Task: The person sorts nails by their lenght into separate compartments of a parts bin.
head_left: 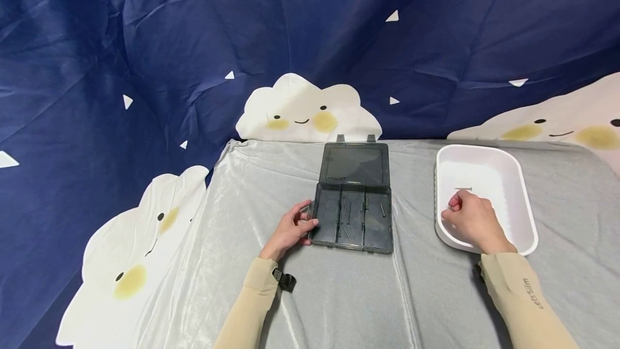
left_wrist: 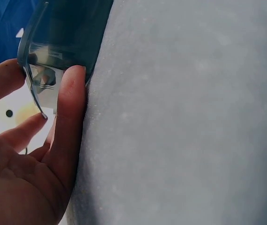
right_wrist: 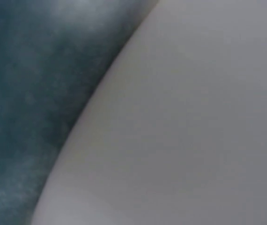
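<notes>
A dark see-through compartment box (head_left: 326, 214) lies with its lid (head_left: 356, 163) folded back. Several long thin screws (head_left: 346, 210) rest in its middle and right compartments. My left hand (head_left: 292, 226) grips the box's left wall, thumb on one side and fingers on the other; the left wrist view shows this hand (left_wrist: 40, 154) at the box corner. Over the white tub (head_left: 525, 220), my right hand (head_left: 477, 221) has curled fingers pinching a small shiny screw (head_left: 450, 208), mostly hidden. Another screw (head_left: 463, 188) lies on the tub floor. Only the tub's wall (right_wrist: 171, 131) and cloth show in the right wrist view.
Grey velvety cloth (head_left: 349, 295) covers the table under the box and tub. Behind it hangs a navy curtain (head_left: 203, 26) printed with clouds and white triangles. A stretch of cloth separates the box from the tub.
</notes>
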### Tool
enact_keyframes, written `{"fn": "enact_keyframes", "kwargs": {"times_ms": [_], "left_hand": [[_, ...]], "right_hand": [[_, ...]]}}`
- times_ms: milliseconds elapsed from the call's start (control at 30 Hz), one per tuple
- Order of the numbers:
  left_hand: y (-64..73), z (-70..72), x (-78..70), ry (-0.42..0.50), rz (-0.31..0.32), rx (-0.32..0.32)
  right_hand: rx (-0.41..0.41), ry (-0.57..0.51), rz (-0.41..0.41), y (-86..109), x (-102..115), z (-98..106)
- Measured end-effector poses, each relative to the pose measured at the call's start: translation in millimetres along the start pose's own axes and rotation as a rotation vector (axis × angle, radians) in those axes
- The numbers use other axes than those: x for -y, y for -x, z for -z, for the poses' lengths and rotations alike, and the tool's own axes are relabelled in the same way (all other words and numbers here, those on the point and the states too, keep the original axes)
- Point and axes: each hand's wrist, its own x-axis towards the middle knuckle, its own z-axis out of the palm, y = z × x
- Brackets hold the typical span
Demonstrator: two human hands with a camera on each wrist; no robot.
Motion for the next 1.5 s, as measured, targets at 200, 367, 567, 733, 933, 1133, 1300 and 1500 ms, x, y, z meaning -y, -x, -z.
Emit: {"fn": "enact_keyframes", "kwargs": {"times_ms": [200, 367, 567, 733, 933, 1133, 1300, 1500], "left_hand": [[-0.1, -0.2, -0.7, -0.003, 0.0, 0.001], [-0.9, 0.0, -0.5, -0.003, -0.003, 0.003], [-0.9, 0.1, -0.5, -0.008, -0.001, 0.004], [-0.4, 0.1, -1.2, -0.013, 0.004, 0.004], [-0.2, 0.4, -0.8, -0.016, 0.002, 0.006], [-1.1, 0.9, 1.1, -0.01, 0.002, 0.005], [-1.6, 1.1, 1.9, -0.002, 0.006, 0.007], [-0.8, 1.0, 1.7, -0.001, -0.002, 0.004]], "right_hand": [[-0.019, -0.018, -0.001, 0.6, -0.4, 2.6], [-0.041, -0.03, 0.001, 0.7, 0.7, 6.1], [-0.083, -0.048, 0.012, 1.7, 5.2, 11.1], [-0.105, -0.065, 0.027, 2.5, 9.6, 14.3], [-0.129, -0.074, 0.049, 3.2, 15.5, 18.3], [-0.148, -0.078, 0.06, 3.7, 20.2, 21.1], [-0.169, -0.086, 0.068, 4.7, 23.9, 23.2], [-0.178, -0.114, 0.076, 6.0, 29.5, 26.5]]}}
